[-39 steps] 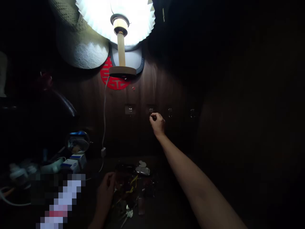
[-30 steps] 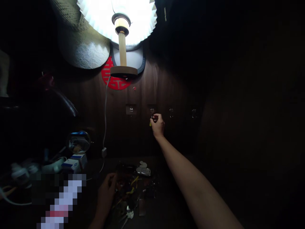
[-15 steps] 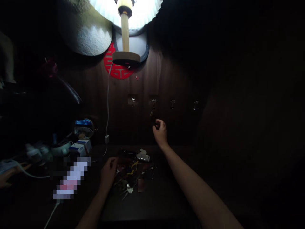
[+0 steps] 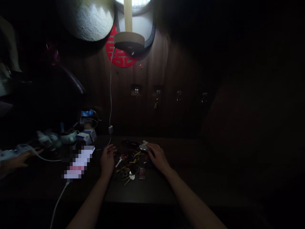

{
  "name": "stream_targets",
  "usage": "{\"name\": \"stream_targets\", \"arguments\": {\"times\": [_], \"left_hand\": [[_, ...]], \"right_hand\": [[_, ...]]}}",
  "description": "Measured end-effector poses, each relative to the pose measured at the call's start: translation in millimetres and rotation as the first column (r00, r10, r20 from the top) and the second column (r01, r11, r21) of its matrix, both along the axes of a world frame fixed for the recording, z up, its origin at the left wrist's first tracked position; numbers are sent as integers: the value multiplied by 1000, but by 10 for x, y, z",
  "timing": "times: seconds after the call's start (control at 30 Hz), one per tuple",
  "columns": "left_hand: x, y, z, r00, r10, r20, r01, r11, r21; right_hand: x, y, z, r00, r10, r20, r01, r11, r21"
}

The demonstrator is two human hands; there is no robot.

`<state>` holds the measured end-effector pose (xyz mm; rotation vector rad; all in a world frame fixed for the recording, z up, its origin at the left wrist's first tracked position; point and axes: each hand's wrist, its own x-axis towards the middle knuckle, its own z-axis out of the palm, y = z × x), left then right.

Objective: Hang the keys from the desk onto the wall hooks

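1. Dark worktop (image 4: 145, 190): carries one jumbled pile of keys (image 4: 127, 178) tangled with yellow cords. At least three key blades show, but the tangle prevents an exact count. One silver key fob (image 4: 144, 147) lies at the far edge, beside a dark oblong item (image 4: 130, 144). One small pinkish tag (image 4: 142, 173) lies at the near right.
2. Left hand (image 4: 107, 160): palm down, grip apart, fingers spread, just beside the left edge of the pile.
3. Right hand (image 4: 158, 157): fingers (image 4: 150, 148) lie against the silver key fob at the right of the pile. Whether the grip is clamped on it cannot be told.
4. Dark wood wall panel (image 4: 171, 117): four small hooks in one row, the second from the left carrying one hanging key (image 4: 156, 103).
5. Above the hooks: a wall lamp's wooden base (image 4: 129, 39) sits over a red paper-cut emblem (image 4: 119, 55). One white cable (image 4: 111, 95) runs down to a small white plug (image 4: 110, 129).
6. Far left of the worktop: one white-and-blue carton (image 4: 86, 136), contents hidden, and a power strip (image 4: 14, 154). A second person's hand (image 4: 20, 163), dim, lies near the strip. A pixelated object (image 4: 78, 162) cannot be identified.
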<state>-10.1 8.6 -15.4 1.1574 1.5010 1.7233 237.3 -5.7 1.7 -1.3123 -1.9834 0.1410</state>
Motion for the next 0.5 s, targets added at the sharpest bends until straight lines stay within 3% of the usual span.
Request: {"name": "stream_targets", "arguments": {"times": [0.13, 0.3, 0.5], "left_hand": [[23, -11, 12, 999, -43, 0, 43, 999, 5], [24, -43, 31, 1000, -27, 3, 27, 999, 22], [34, -68, 12, 952, -75, -295, 71, 997, -24]], "right_hand": [[-14, -28, -69, 989, 9, 151, 1, 998, -66], [-20, -1, -82, 985, -2, 173, 18, 996, -90], [28, 53, -93, 989, -48, 143, 56, 997, -52]]}}
